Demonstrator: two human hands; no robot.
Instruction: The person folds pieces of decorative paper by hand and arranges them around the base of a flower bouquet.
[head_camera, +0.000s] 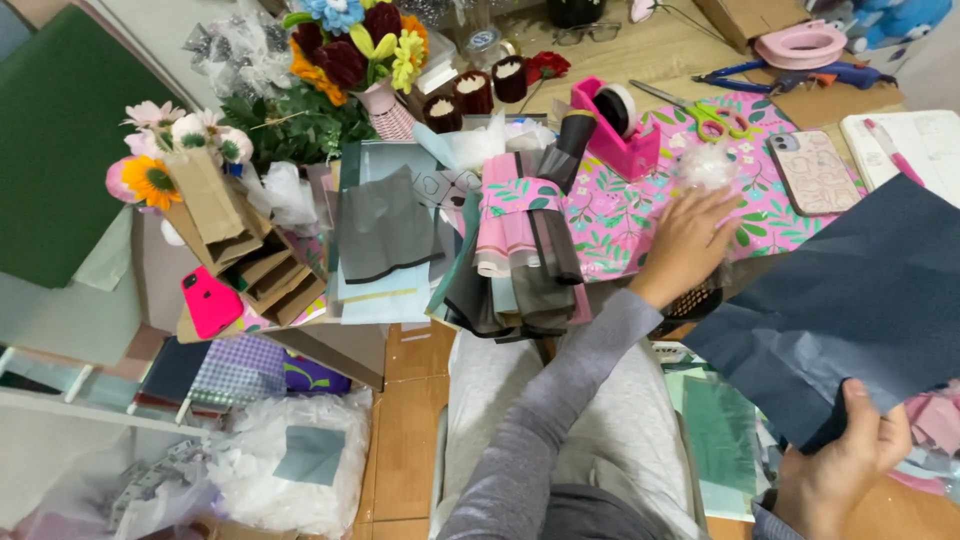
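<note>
My right hand (845, 462) at the lower right pinches the near corner of a large dark blue-grey paper sheet (860, 300), which spreads up and to the right over the table edge. My left hand (688, 240), in a grey sleeve, lies flat with fingers apart on pink floral wrapping paper (620, 215). Its fingertips reach a wad of clear crinkled plastic (705, 165). Just left of that hand, a stack of folded paper sheets in pink, grey and black (520, 250) hangs over the table front.
A pink tape dispenser (615, 125), scissors (700, 110), a phone (812, 172) and a notebook (915, 140) lie at the back. A flower bouquet (350, 50), paper bags (250, 255) and a pink phone (210, 300) are on the left. White plastic (290, 460) lies on the floor.
</note>
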